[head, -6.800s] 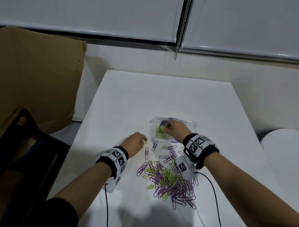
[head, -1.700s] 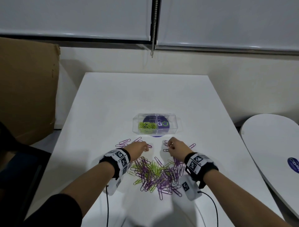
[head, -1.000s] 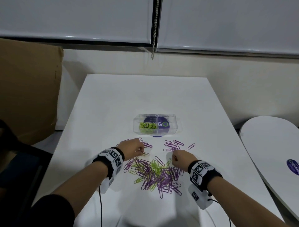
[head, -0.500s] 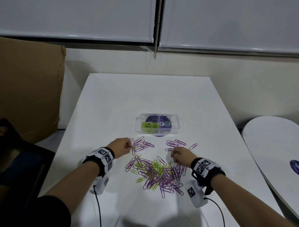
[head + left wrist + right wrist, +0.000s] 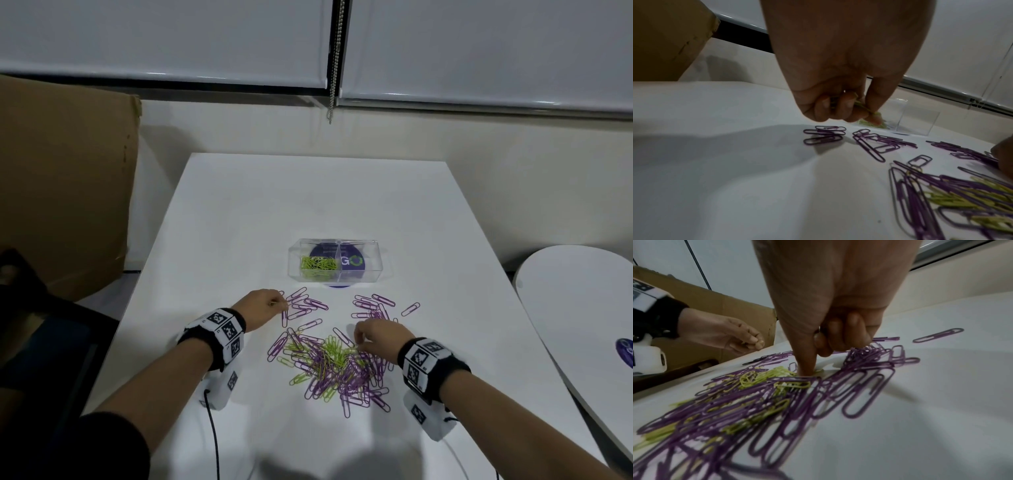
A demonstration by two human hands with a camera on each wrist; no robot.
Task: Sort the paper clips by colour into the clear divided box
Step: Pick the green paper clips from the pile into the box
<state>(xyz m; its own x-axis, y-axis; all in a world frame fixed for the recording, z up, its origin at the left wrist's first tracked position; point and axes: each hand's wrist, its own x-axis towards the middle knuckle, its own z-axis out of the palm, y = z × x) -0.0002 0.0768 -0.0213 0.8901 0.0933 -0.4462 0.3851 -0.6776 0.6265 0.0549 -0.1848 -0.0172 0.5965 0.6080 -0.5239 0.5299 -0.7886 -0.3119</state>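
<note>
1. The table (image 5: 239,212) holds the divided box (image 5: 334,262) near its middle.
2. A batch of clips (image 5: 318,265) lies in the box's left compartment.
3. The main heap of clips (image 5: 334,368) lies on the table at 6 o'clock from the box.
4. A small cluster (image 5: 303,305) sits at 11 o'clock from the heap, another cluster (image 5: 373,305) at 1 o'clock.
5. The left hand (image 5: 262,306) is at 9 o'clock of the first cluster.
6. The right hand (image 5: 380,337) is over the heap's 2 o'clock edge.
7. A cardboard sheet (image 5: 65,185) stands at 9 o'clock, off the table.
8. A second table (image 5: 575,308) stands at 3 o'clock.
</note>
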